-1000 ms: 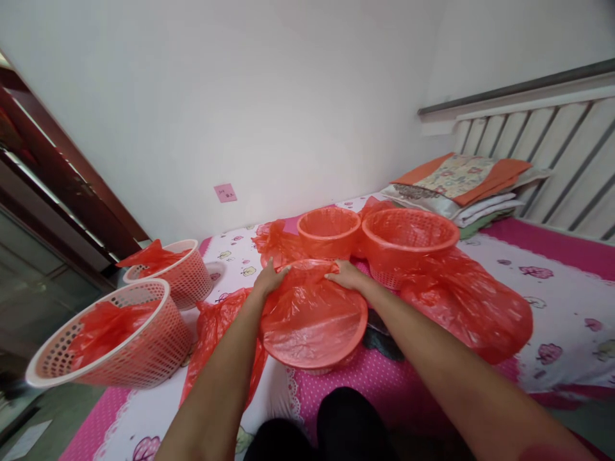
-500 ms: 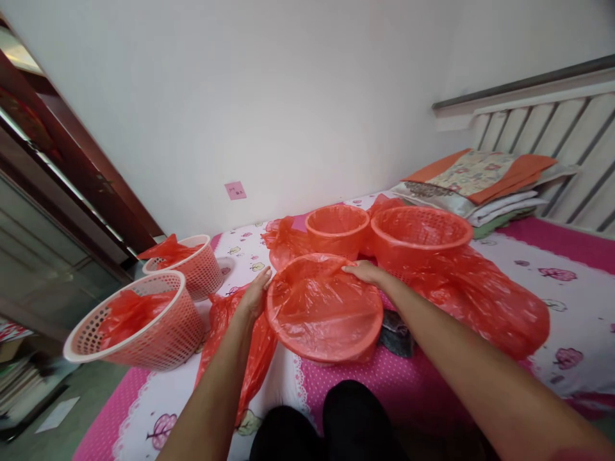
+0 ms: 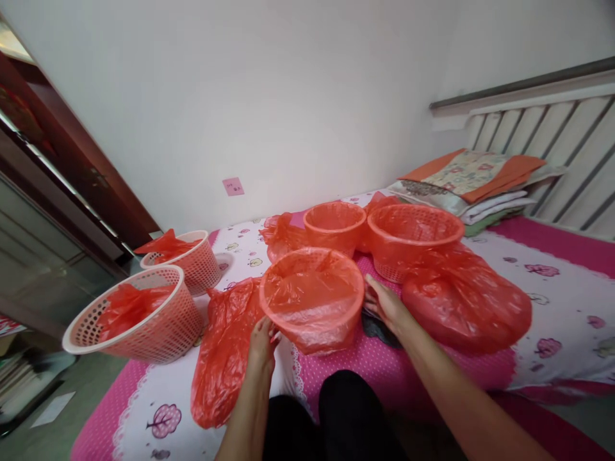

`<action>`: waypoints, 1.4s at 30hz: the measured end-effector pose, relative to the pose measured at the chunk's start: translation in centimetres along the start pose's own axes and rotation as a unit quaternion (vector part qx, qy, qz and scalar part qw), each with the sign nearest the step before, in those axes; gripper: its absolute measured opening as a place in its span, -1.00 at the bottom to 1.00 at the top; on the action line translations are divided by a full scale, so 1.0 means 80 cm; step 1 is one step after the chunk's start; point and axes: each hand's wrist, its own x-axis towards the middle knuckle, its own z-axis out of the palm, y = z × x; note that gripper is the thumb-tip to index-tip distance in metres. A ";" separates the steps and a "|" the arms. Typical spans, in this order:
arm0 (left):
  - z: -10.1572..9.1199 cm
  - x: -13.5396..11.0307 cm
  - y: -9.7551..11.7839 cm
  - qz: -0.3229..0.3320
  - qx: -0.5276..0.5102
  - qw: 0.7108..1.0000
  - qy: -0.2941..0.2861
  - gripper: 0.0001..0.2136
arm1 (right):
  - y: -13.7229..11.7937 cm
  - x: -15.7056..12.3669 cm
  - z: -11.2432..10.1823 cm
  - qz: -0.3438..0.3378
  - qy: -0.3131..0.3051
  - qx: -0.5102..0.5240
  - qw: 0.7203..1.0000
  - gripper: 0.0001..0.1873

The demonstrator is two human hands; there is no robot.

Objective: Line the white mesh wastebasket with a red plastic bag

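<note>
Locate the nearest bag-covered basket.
In the head view, the bag-covered basket is just below centre, between the left hand and right hand, beyond the knees.

Lighting: soft, diffuse; white wall (image 3: 307, 102) pale grey, dimming toward the upper right corner; one bright patch at the upper left edge. Glare: small white glints on the flat red plastic bag (image 3: 225, 358). Shade: black trousers (image 3: 350, 410), detail lost. Distortion: wide-angle; brown door (image 3: 103, 186) leaning. Blur: lower left margin; writing on pink note (image 3: 233, 186), illegible.
</note>
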 end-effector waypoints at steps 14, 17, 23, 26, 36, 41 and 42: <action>0.007 -0.018 0.023 -0.146 -0.213 0.966 -0.001 -0.69 | 0.033 -0.059 0.013 0.063 -0.008 0.285 0.956 -0.95; 0.003 -0.023 0.018 -0.140 -0.240 0.961 0.005 -0.75 | 0.037 -0.063 0.015 0.116 -0.009 0.287 0.951 -0.91; -0.007 -0.031 0.024 -0.106 -0.306 0.946 0.011 -0.80 | 0.057 -0.060 0.023 0.097 -0.016 0.258 0.961 -0.88; -0.007 -0.034 0.030 -0.125 -0.331 0.935 -0.005 -0.79 | 0.063 -0.047 0.021 0.043 0.029 0.269 0.962 -0.89; -0.001 -0.013 0.010 -0.112 -0.198 0.974 -0.016 -0.84 | 0.044 -0.037 0.013 -0.157 0.210 0.065 0.963 -0.49; 0.002 0.023 0.008 -0.052 -0.138 0.989 -0.010 -0.91 | 0.034 -0.044 0.047 -0.290 0.165 -0.172 0.927 -0.14; 0.003 0.031 0.009 -0.029 -0.125 0.992 -0.008 -0.89 | 0.037 -0.043 0.051 -0.290 0.163 -0.183 0.925 -0.15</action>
